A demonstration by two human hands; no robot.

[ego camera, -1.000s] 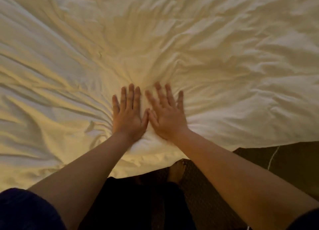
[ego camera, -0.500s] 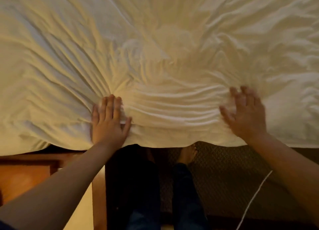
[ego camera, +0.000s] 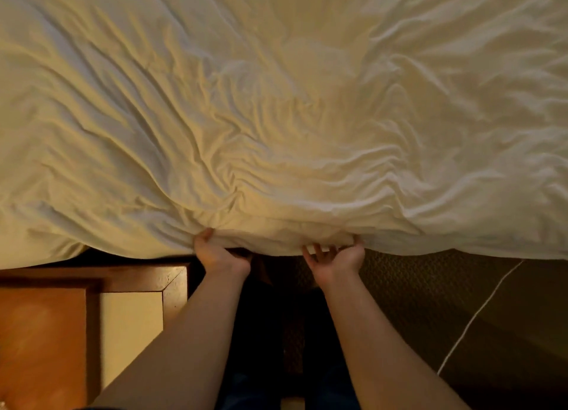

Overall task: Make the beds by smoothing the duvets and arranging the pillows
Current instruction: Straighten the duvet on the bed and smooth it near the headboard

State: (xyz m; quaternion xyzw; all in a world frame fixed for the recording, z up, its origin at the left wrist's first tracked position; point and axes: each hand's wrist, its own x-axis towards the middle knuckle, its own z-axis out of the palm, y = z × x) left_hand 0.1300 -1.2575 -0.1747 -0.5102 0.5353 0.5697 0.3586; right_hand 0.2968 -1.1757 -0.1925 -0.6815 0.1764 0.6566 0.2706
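Duvet [ego camera: 276, 117], cream and heavily creased, covers the bed and fills the view beyond both hands; its near edge hangs over the side just at the person's wrists. Left hand [ego camera: 219, 254] grips that edge, thumb on top, fingers tucked under the fabric. Right hand [ego camera: 335, 257] sits just beside it, palm up under the hem, fingers curled loosely against the cloth; whether it has a firm hold or is only closing on it can't be told for sure.

What's changed: 1 s ago both palms lay flat and side by side on top of the duvet, pressing; 0.5 s ago they had swept well apart, still flat on the surface. Now they've dropped off the top and come back near each other at the hem. Judgement: flat smoothing is done for this stretch, and the person is set to tug or lift the edge to pull out the creases that fan away from the grip. Plenty of wrinkles remain, so the task looks far from finished; no pillows in view.

Outward from the hands: wooden furniture w/ a pale inset panel [ego camera: 92, 302] lies below-left of the left hand, patterned carpet [ego camera: 415, 286] to the right of the right forearm, and a thin white cord [ego camera: 479, 314] runs diagonally across it.
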